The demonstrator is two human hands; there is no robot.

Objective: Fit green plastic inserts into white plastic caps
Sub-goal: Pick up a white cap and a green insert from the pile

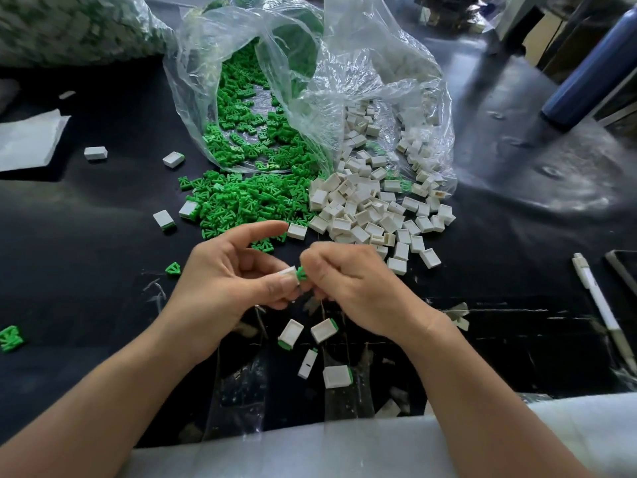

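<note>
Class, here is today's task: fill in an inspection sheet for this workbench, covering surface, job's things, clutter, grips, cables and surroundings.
Surface: black table, scuffed near the front edge.
Job's things: green inserts spilling from a clear bag; white caps heaped to their right; fitted caps lying below the hands.
Clutter: pen at right; white sheet at left.
Grips: left hand pinches a white cap; right hand pinches a green insert against it.
Cables: nothing seen.
Surroundings: blue bottle at far right; another filled bag at far left.
</note>
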